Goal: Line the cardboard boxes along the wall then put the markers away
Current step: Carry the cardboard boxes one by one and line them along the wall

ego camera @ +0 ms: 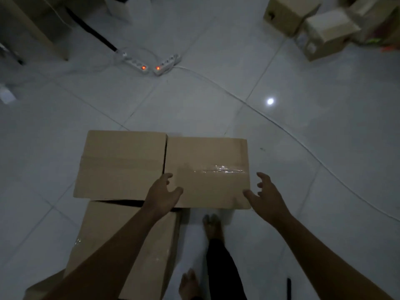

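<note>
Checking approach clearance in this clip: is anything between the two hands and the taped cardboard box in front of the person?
Nothing visible does. The left hand is over the near left corner of the taped box, and the right hand hovers open just off its near right corner. A second box sits flush against its left side, beside the left hand.

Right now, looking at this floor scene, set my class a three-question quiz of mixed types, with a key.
1. True or false: the left hand rests on the taped box.
2. How many power strips show lit red switches?
3. The right hand is: A) gripping a marker, B) open beside the taped box, C) holding the cable.

Key: 1 true; 2 two; 3 B.
</note>
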